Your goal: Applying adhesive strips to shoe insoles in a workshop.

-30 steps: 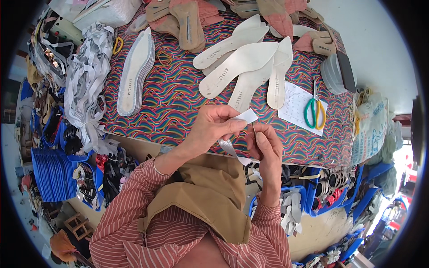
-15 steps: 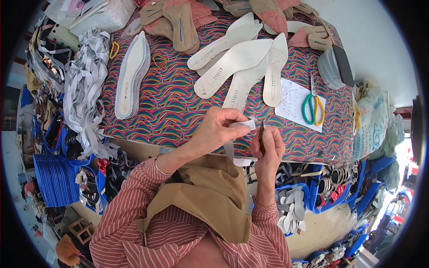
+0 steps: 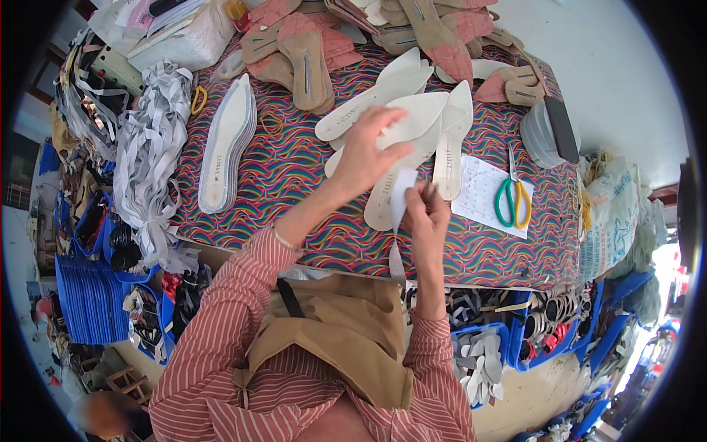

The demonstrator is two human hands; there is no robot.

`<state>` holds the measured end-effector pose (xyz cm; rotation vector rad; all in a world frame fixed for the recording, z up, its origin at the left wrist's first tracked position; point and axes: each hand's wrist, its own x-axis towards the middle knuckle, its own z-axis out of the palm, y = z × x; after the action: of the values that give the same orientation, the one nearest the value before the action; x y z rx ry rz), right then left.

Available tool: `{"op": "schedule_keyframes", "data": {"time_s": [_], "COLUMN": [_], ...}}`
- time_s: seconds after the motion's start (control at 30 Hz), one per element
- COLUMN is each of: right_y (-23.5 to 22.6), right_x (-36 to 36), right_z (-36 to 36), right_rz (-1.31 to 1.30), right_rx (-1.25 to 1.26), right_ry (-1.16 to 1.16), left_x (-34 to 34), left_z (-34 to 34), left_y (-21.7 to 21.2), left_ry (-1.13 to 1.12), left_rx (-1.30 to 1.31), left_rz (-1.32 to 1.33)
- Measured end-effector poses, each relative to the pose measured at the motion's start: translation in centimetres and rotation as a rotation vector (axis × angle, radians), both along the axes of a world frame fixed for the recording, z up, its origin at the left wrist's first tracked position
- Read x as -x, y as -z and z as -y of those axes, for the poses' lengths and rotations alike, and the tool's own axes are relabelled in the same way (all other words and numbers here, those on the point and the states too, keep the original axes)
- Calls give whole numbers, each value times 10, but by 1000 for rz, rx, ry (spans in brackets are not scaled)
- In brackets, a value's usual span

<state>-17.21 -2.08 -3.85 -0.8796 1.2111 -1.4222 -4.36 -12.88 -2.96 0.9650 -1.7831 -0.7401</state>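
Observation:
My left hand (image 3: 364, 151), slightly blurred, reaches over white insoles (image 3: 420, 118) with its fingers apart, thumb and fingertips at the middle insole. Whether it touches that one I cannot tell. My right hand (image 3: 428, 217) is closed on a white strip (image 3: 400, 195), which hangs down past the table's front edge. A small dark tool, its kind unclear, shows at the right fingertips. Several white insoles lie fanned and overlapping around my left hand. At the left a neat stack of insoles (image 3: 227, 147) lies toe end away from me.
Green-and-yellow-handled scissors (image 3: 513, 199) rest on a written paper sheet (image 3: 475, 195) at right. Grey-white strips (image 3: 151, 140) hang in a bundle at left. Tan-and-pink shoe parts (image 3: 305, 62) are piled at the back. A clear tub (image 3: 540, 118) stands far right. Blue crates (image 3: 92, 298) flank the table below.
My left hand has let go of the strip and moved forward over the insoles, its fingers opening. My right hand has risen slightly and now holds the strip.

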Motion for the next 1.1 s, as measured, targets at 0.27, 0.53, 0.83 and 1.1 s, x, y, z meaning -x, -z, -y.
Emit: {"op": "schedule_keyframes", "data": {"time_s": [0.27,0.53,0.83,1.1], "right_y": [35,30,29,-52], "right_x": [-13,-23,-13,6], "right_z": [16,12,4,-26], "right_rz": [-302,-432,-37,-13], "right_rx": [-49,-38,-106,113], "right_ry": [-28,18,39,224], "left_x": [9,8,-37,-48], "left_z": [71,55,41,-91], "left_y": [28,17,-59,-47], "left_ry": [-125,-34,195,100], "left_rx": [172,48,-563,-1002], "left_rz": [790,665,-374,-569]}}
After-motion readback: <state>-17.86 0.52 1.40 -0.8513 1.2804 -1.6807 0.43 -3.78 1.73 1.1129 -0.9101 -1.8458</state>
